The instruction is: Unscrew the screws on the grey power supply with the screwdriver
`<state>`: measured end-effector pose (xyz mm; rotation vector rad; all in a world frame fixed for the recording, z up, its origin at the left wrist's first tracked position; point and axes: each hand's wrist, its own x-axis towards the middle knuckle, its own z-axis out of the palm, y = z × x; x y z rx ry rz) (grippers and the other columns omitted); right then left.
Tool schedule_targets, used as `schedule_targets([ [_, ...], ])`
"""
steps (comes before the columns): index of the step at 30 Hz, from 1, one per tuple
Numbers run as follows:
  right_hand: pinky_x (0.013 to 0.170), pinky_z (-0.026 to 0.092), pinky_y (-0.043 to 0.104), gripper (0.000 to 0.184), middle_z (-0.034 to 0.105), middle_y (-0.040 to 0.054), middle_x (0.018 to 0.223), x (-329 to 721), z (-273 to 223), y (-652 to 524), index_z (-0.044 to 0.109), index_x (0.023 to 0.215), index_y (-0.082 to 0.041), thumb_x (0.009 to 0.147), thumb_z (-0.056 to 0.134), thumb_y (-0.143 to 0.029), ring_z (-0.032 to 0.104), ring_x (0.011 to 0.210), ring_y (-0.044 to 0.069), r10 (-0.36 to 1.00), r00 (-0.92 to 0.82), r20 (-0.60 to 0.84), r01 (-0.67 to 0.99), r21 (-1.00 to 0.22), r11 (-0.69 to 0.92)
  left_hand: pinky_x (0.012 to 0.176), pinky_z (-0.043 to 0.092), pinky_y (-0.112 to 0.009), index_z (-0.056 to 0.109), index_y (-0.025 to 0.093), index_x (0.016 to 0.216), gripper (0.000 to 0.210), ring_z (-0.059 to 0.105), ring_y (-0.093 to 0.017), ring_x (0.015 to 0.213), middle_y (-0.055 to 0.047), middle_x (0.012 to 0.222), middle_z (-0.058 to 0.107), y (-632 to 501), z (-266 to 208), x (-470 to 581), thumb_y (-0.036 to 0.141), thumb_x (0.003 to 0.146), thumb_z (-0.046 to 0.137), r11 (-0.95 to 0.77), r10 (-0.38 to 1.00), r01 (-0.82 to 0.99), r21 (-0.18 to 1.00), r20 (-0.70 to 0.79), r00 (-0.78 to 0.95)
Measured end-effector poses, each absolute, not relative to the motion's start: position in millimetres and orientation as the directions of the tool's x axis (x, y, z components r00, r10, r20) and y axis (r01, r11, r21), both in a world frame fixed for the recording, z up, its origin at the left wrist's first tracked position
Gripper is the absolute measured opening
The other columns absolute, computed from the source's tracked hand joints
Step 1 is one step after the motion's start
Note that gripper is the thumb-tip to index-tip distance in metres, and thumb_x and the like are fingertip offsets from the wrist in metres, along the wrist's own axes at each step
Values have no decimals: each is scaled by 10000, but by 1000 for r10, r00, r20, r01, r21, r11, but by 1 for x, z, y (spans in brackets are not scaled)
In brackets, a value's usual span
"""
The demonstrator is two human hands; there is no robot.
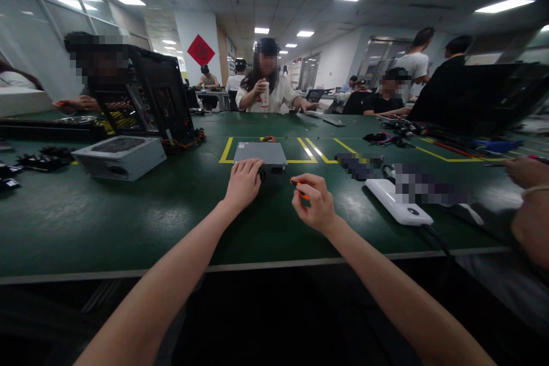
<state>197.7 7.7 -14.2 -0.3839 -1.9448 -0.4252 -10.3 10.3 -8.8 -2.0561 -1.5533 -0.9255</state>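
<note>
Keep the grey box (262, 152) still and the orange screwdriver (294, 181) straight.
The left hand (245, 181) holds the box's near edge; the right hand (316, 202) pinches the screwdriver.

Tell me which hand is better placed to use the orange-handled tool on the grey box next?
Probably the right hand: it holds the orange-handled tool, whose thin shaft points toward the grey box. The left hand rests on the box, better placed to steady it.
</note>
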Motion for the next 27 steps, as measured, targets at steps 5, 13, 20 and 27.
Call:
schedule_targets([
  [5,722,512,302,319,508,62,1050,198,-13,4,430,1009,-262,754,576,-139,537,954,168,22,-425,905,490,210,846,973,298,-395,474,216,1198,366,429,-230,1116,-62,1204,516,4,-6,-10,187,844,385,-278,705,956,90,695,140],
  [13,727,523,318,343,511,76,1083,197,-16,5,404,1036,-254,758,547,-114,544,1001,176,41,-400,916,451,158,878,943,303,-397,500,236,1141,320,445,-226,1091,-53,1161,533,1,-8,-16,181,843,398,-297,690,946,129,714,119],
  [20,730,527,309,396,508,98,1111,195,-14,4,394,1076,-234,744,539,-72,532,1024,180,32,-406,914,439,164,884,960,288,-375,491,227,1119,292,448,-208,1088,-43,1157,535,4,-10,-19,193,838,422,-315,672,941,124,729,129],
  [27,723,522,285,357,518,73,1090,196,-15,4,438,1032,-247,738,567,-93,551,979,167,-6,-451,893,450,233,862,963,282,-379,488,229,1126,299,446,-210,1097,-50,1170,529,7,-11,-21,193,835,425,-327,669,937,121,730,139],
])
